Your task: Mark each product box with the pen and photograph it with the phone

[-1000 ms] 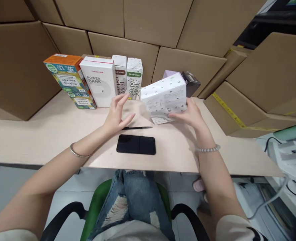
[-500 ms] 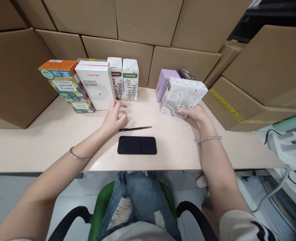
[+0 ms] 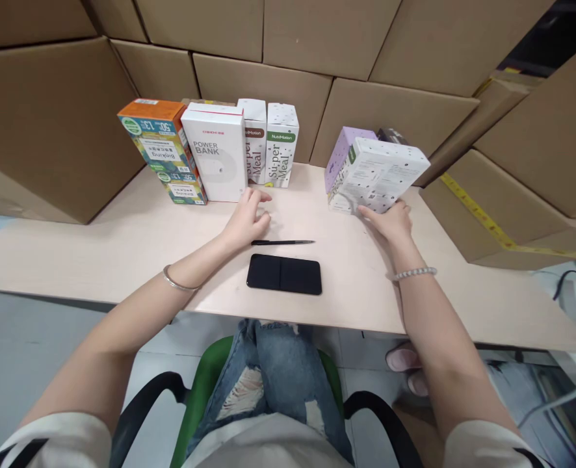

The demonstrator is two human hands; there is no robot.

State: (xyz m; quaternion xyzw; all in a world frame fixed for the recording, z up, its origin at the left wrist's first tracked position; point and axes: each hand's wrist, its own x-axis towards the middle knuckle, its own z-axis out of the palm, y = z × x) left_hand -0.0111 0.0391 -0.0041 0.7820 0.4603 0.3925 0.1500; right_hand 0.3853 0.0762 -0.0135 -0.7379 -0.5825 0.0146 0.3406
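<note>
My right hand (image 3: 389, 221) rests on the table with its fingers against the front lower edge of a white dotted box (image 3: 380, 175), which stands tilted next to a purple box (image 3: 344, 151). My left hand (image 3: 249, 218) lies on the table with its fingers loosely curled and nothing in it, just in front of the white POWER BANK box (image 3: 216, 161). A black pen (image 3: 283, 242) and a black phone (image 3: 284, 273) lie between my hands.
Along the back of the light wooden table (image 3: 97, 253) stand a colourful orange-topped box (image 3: 164, 151) and two Super Meal cartons (image 3: 271, 143). A dark box (image 3: 391, 135) hides behind the purple one. Large cardboard cartons (image 3: 288, 39) wall in the table. Green chair below.
My right hand has carried the white dotted box to the right and set it down beside the purple box. My left hand has dropped to the table and curled.
</note>
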